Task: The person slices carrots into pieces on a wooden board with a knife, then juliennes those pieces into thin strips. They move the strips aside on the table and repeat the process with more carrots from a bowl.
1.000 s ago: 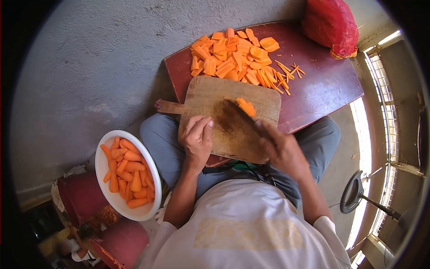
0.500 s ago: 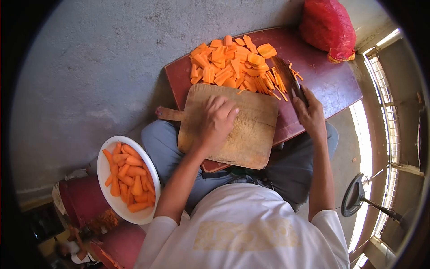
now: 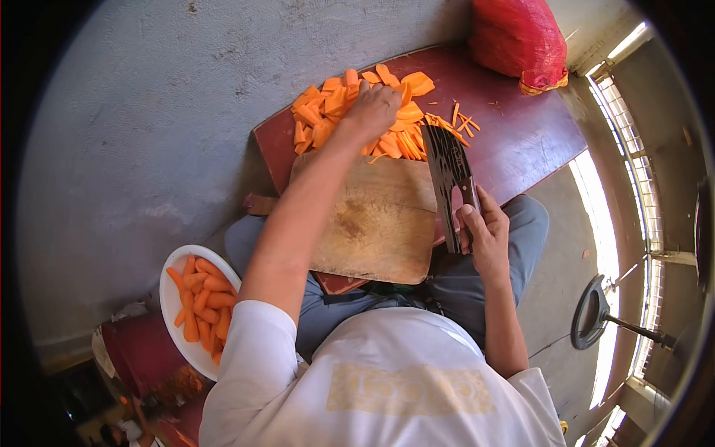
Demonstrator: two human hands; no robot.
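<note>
My left hand (image 3: pixel 375 110) reaches over the pile of cut carrot pieces (image 3: pixel 324 104), its fingers curled down into them. The fingertips are hidden, so whatever they grip does not show. My right hand (image 3: pixel 484 231) is wrapped round the dark handle of a broad-bladed knife (image 3: pixel 448 167). The blade points away from me, over the right edge of the wooden cutting board (image 3: pixel 376 223), its tip by the thin carrot sticks (image 3: pixel 445 128). The board rests across my lap and the red bench, bare on top, its short handle to the left.
A white basin (image 3: pixel 173 328) of whole carrots (image 3: pixel 205 298) stands at my left. On the far right of the red bench (image 3: pixel 514 141) sits a red mesh sack (image 3: pixel 518 41). A grey wall (image 3: pixel 141 134) runs along the left. A round dark seat or wheel on a pole (image 3: pixel 590 313) stands at right.
My left hand has gone from the board forward into the carrot pile. The knife has come back towards me from beside the carrot sticks, to the board's right edge, still in my right hand.
</note>
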